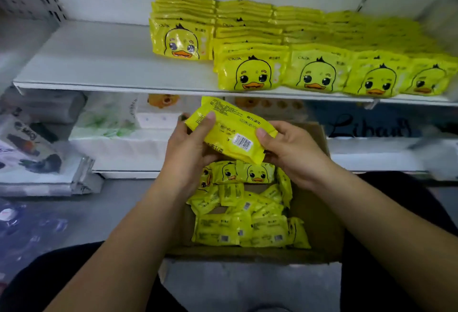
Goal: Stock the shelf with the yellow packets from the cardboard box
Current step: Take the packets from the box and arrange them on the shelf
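White metal shelf [94, 59]: left part bare, right part filled.
Rows of flat yellow plastic packets with duck faces [319, 71] stand on shelf, front row at the edge, more behind.
Open brown cardboard box [319, 217] sits below shelf, between the forearms.
Loose yellow packets [247, 225] heaped in box, some face up, some barcode up.
One yellow packet [230, 131], barcode side up, tilted, held above box just under shelf edge.
Left hand [188, 148] grips its left end, thumb on top.
Right hand [290, 153] grips its right end, thumb on the edge.
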A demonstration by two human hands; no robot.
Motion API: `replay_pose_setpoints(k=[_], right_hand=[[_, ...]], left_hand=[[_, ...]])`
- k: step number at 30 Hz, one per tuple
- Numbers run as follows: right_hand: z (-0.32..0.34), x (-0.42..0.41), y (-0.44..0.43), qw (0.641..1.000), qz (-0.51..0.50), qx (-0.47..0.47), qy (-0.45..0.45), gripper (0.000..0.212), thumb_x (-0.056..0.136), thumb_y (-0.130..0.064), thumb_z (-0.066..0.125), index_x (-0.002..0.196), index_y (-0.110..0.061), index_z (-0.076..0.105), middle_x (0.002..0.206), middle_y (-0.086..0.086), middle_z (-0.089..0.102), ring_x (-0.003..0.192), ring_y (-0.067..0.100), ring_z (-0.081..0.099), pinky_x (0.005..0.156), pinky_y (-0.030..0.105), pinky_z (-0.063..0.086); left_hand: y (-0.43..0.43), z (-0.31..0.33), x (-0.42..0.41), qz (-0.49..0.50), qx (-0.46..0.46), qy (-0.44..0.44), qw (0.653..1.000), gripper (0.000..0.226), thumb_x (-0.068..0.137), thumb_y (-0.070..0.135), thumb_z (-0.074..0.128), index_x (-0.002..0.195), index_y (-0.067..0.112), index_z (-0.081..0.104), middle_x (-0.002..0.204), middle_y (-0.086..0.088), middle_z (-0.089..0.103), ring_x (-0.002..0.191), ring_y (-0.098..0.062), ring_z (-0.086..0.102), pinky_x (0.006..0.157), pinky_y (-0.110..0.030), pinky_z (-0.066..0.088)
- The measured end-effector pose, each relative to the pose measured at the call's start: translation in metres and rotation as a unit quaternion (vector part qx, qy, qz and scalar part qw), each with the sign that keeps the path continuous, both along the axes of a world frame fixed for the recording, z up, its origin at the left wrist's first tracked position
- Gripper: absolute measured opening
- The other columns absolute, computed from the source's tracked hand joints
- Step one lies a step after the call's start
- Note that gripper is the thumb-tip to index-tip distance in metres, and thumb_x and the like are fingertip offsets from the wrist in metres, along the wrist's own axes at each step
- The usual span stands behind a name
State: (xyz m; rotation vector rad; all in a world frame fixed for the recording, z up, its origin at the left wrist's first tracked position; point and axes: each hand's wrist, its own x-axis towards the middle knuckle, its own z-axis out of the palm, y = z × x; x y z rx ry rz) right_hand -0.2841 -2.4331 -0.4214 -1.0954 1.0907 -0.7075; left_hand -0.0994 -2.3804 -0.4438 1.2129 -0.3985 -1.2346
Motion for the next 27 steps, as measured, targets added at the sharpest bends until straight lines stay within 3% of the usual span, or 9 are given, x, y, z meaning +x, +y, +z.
replay_pose_setpoints(k=[2, 6, 9, 13, 16, 20, 22, 24, 27], right_hand=[[-0.01, -0.023, 0.009, 1.0, 0.014, -0.003, 0.017, 0.026, 0.094, -0.012, 0.063, 0.119, -0.008, 0.059, 0.104, 0.013, 0.076, 0.088, 0.02, 0.074, 0.065, 0.028, 0.059], [-0.022, -0.055, 0.015, 0.998, 0.052, 0.009, 0.043, 0.028, 0.091, -0.015, 0.066, 0.116, -0.005, 0.06, 0.103, 0.013, 0.076, 0.089, 0.019, 0.073, 0.065, 0.027, 0.057], [-0.025, -0.062, 0.01, 0.999, 0.023, 0.013, 0.036, 0.044, 0.084, -0.033, 0.067, 0.11, 0.002, 0.062, 0.111, 0.022, 0.072, 0.098, 0.023, 0.067, 0.088, 0.046, 0.057], [-0.036, -0.066, 0.003, 0.999, -0.012, 0.033, 0.022, 0.017, 0.098, -0.025, 0.059, 0.097, -0.01, 0.067, 0.104, 0.014, 0.072, 0.096, 0.029, 0.066, 0.092, 0.048, 0.055], [-0.041, -0.065, -0.001, 0.998, -0.037, 0.036, 0.03, 0.016, 0.101, -0.024, 0.057, 0.099, -0.011, 0.067, 0.107, 0.01, 0.076, 0.101, 0.029, 0.073, 0.087, 0.04, 0.058], [-0.038, -0.062, -0.011, 0.996, -0.078, 0.052, -0.008, 0.015, 0.101, -0.019, 0.056, 0.102, -0.009, 0.066, 0.11, 0.012, 0.075, 0.102, 0.028, 0.073, 0.091, 0.044, 0.057], [-0.037, -0.065, -0.014, 0.994, -0.086, 0.062, -0.023, 0.019, 0.102, -0.02, 0.054, 0.11, -0.005, 0.064, 0.114, 0.014, 0.073, 0.106, 0.03, 0.071, 0.09, 0.047, 0.058], [-0.038, -0.07, -0.013, 0.994, -0.083, 0.065, -0.02, 0.023, 0.103, -0.022, 0.052, 0.114, -0.005, 0.062, 0.117, 0.016, 0.072, 0.108, 0.033, 0.07, 0.091, 0.052, 0.057], [-0.041, -0.074, -0.013, 0.993, -0.083, 0.078, -0.036, 0.026, 0.104, -0.024, 0.05, 0.116, -0.005, 0.061, 0.12, 0.017, 0.07, 0.113, 0.035, 0.067, 0.092, 0.054, 0.056]], left_hand=[[0.011, -0.002, -0.003, -0.019, 0.051, -0.009, 0.998, 0.029, 0.104, 0.041, 0.055, 0.12, 0.019, 0.066, 0.108, -0.004, 0.079, 0.099, -0.021, 0.076, 0.073, -0.038, 0.063], [0.029, -0.011, -0.011, -0.042, 0.083, 0.019, 0.995, 0.029, 0.108, 0.031, 0.049, 0.116, 0.009, 0.066, 0.107, -0.008, 0.079, 0.095, -0.022, 0.077, 0.07, -0.034, 0.064], [0.035, -0.012, -0.016, -0.052, 0.088, 0.027, 0.994, 0.023, 0.108, 0.02, 0.049, 0.113, 0.002, 0.062, 0.108, -0.014, 0.078, 0.093, -0.024, 0.078, 0.071, -0.034, 0.065], [0.034, -0.016, -0.014, -0.049, 0.102, -0.045, 0.993, 0.017, 0.107, 0.019, 0.051, 0.099, 0.005, 0.058, 0.111, -0.018, 0.076, 0.097, -0.025, 0.077, 0.081, -0.036, 0.064], [0.028, -0.017, -0.014, -0.029, 0.103, -0.074, 0.991, 0.017, 0.107, 0.02, 0.051, 0.097, 0.007, 0.057, 0.115, -0.019, 0.074, 0.1, -0.025, 0.076, 0.086, -0.036, 0.062], [0.018, -0.011, -0.019, -0.035, 0.07, -0.039, 0.996, 0.019, 0.109, 0.016, 0.047, 0.094, 0.006, 0.054, 0.113, -0.021, 0.073, 0.099, -0.027, 0.076, 0.084, -0.036, 0.064], [0.011, -0.008, -0.018, -0.056, 0.063, -0.017, 0.996, 0.016, 0.108, 0.015, 0.047, 0.097, 0.006, 0.054, 0.113, -0.02, 0.074, 0.098, -0.027, 0.076, 0.081, -0.037, 0.064], [0.004, -0.005, -0.015, -0.091, 0.064, 0.007, 0.994, 0.019, 0.106, 0.022, 0.053, 0.112, 0.005, 0.057, 0.116, -0.019, 0.074, 0.102, -0.029, 0.075, 0.081, -0.04, 0.064], [-0.004, -0.009, -0.019, -0.115, 0.087, -0.04, 0.989, 0.033, 0.104, 0.03, 0.056, 0.123, 0.005, 0.063, 0.113, -0.013, 0.076, 0.101, -0.025, 0.076, 0.078, -0.039, 0.064]])
